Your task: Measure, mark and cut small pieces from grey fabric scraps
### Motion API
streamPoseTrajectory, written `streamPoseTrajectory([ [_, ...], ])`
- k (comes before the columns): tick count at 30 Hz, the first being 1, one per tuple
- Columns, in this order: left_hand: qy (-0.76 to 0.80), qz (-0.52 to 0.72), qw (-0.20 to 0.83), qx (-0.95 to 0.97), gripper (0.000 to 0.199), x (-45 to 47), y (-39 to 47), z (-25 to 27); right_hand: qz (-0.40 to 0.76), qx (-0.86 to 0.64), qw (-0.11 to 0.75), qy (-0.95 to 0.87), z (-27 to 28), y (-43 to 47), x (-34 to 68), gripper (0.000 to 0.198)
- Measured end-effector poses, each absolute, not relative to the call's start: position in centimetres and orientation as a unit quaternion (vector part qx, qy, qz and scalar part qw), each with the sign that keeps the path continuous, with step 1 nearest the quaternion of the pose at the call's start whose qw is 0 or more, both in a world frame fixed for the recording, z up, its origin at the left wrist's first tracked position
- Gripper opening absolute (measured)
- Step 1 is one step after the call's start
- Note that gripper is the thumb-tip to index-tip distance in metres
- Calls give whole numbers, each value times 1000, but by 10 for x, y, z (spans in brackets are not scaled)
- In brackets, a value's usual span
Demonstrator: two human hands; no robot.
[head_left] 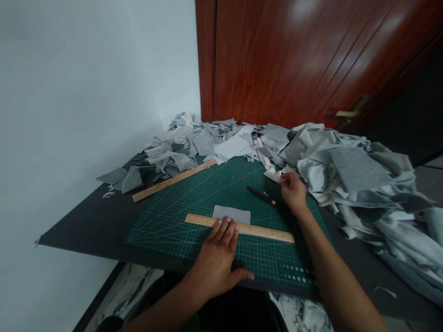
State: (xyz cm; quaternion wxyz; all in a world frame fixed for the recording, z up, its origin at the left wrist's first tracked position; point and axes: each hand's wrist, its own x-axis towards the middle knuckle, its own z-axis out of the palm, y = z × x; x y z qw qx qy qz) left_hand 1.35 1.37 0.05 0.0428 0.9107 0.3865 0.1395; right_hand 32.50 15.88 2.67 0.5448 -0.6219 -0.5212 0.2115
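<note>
My left hand (pixel 219 256) lies flat with fingers stretched out, its fingertips pressing on a wooden ruler (pixel 266 233). That ruler crosses the lower edge of a small grey fabric piece (pixel 235 214) on the green cutting mat (pixel 166 235). Farther right, my right hand (pixel 293 190) is closed in a pinch on a whitish fabric scrap (pixel 273 175) at the edge of the fabric heap. Black scissors (pixel 261 195) rest on the mat just left of my right hand, with their handles lost in the shadow by the forearm.
A second wooden ruler (pixel 173 180) lies slanted at the mat's upper left. Grey and white fabric scraps (pixel 204 140) are heaped along the back of the black table (pixel 90 226), and a larger fabric pile (pixel 360 168) covers its right side. Behind stand a white wall and a brown door (pixel 277 60).
</note>
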Motion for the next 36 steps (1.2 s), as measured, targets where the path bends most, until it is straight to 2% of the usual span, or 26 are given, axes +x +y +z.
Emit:
streamPoseTrajectory([
  [3, 385, 145, 39, 910, 108, 15, 14, 3, 351, -542, 602, -470, 28, 153, 293, 24],
  [8, 375, 152, 26, 914, 113, 15, 17, 9, 592, -411, 561, -406, 35, 131, 244, 20],
  [12, 370, 164, 17, 915, 116, 15, 18, 8, 690, -348, 518, -367, 43, 116, 225, 17],
  [18, 364, 173, 30, 915, 118, 16, 20, 4, 801, -285, 446, -281, 50, 105, 215, 25],
  [21, 368, 172, 43, 913, 116, 16, 20, 3, 786, -317, 422, -322, 50, 104, 216, 32],
  [23, 375, 170, 47, 910, 113, 16, 20, 3, 729, -359, 395, -429, 47, 104, 220, 32],
  [27, 379, 159, 50, 910, 114, 16, 18, 3, 442, -463, 317, -700, 41, 104, 229, 14],
  [30, 375, 149, 52, 914, 117, 16, 17, 3, 294, -499, 252, -776, 37, 103, 233, 8],
  [36, 378, 130, 57, 915, 119, 16, 15, 5, 279, -492, 207, -798, 33, 104, 235, 12],
])
